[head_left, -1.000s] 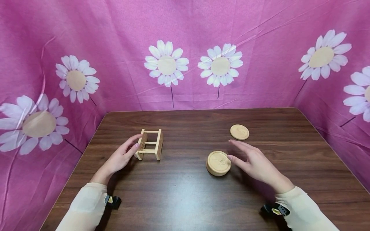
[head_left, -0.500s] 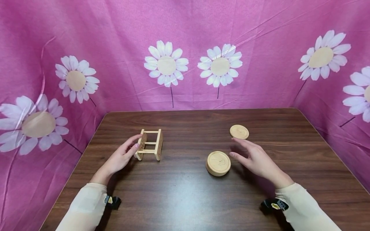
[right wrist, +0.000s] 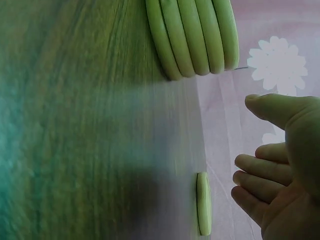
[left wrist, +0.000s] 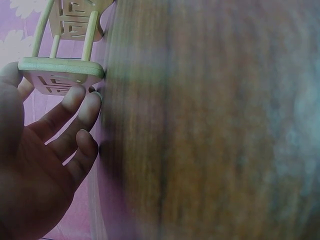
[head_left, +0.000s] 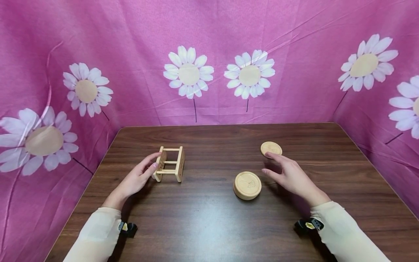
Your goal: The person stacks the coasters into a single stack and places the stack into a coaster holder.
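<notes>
A small light wooden coaster rack (head_left: pixel 179 164), with cut-out side panels joined by dowels, stands on the table to the left. My left hand (head_left: pixel 135 178) holds its left side panel, thumb near the upper edge; in the left wrist view the curved fingertips (left wrist: pixel 76 94) meet the panel's outer face. Right of centre lies a stack of round wooden coasters (head_left: pixel 247 185) with a line drawing on top. A single coaster (head_left: pixel 271 147) lies flat farther back. My right hand (head_left: pixel 292 178) hovers beside the stack, thumb and fingers apart, index fingertip overlapping the single coaster's near edge in the head view.
The dark wood-grain table (head_left: pixel 203 218) ends at a pink cloth (head_left: pixel 216 29) printed with white daisies, hanging at the back and both sides. Each wrist wears a black strap with a small device (head_left: pixel 309 225).
My right hand has moved away from the stack and slightly farther back, its index finger now over the single coaster. The left hand and the coaster rack have stayed put.
</notes>
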Demonstrator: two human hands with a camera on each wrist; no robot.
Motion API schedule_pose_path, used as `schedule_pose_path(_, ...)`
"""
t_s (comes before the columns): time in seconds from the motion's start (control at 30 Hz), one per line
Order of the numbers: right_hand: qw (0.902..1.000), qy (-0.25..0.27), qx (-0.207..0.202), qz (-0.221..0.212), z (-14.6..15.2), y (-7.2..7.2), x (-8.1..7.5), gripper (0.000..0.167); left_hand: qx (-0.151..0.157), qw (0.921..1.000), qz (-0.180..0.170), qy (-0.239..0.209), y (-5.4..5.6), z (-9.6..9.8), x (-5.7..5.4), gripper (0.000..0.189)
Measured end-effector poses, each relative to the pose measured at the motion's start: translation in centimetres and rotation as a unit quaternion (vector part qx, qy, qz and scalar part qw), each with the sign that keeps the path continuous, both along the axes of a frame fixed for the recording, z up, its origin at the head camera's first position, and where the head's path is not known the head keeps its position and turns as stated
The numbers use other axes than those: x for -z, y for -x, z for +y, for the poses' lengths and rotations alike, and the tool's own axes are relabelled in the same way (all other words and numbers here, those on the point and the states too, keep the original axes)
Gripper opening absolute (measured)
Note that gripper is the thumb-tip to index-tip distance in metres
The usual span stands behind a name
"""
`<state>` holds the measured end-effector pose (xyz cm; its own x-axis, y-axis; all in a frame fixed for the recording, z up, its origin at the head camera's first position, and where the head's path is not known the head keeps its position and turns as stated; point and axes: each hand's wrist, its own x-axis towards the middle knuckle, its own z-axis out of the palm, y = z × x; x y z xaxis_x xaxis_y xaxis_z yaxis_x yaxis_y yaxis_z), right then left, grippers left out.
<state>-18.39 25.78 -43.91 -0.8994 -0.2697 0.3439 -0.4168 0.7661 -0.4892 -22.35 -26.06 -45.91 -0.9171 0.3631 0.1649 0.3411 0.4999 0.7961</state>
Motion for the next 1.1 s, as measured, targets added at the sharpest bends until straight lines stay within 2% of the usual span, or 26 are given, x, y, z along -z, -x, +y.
schedule_pose_path(0.3,0.9995,-0.006,0.021,-0.025,0.5,1.1,0.0,0.061,-0.002,1.0,-0.001,0.005,0.0,-0.1,-0.1,0.046)
schedule_pose_path(0.7,0.9963,-0.021,0.039,-0.073,1.6,3.5,0.6,0.073,-0.003,1.0,-0.008,0.001,-0.1,-0.2,-0.2,0.046)
schedule_pose_path(1.1,0.9924,-0.032,0.053,-0.106,2.8,5.5,1.1,0.075,0.0,0.9999,-0.015,-0.001,-0.1,0.0,-0.3,0.046)
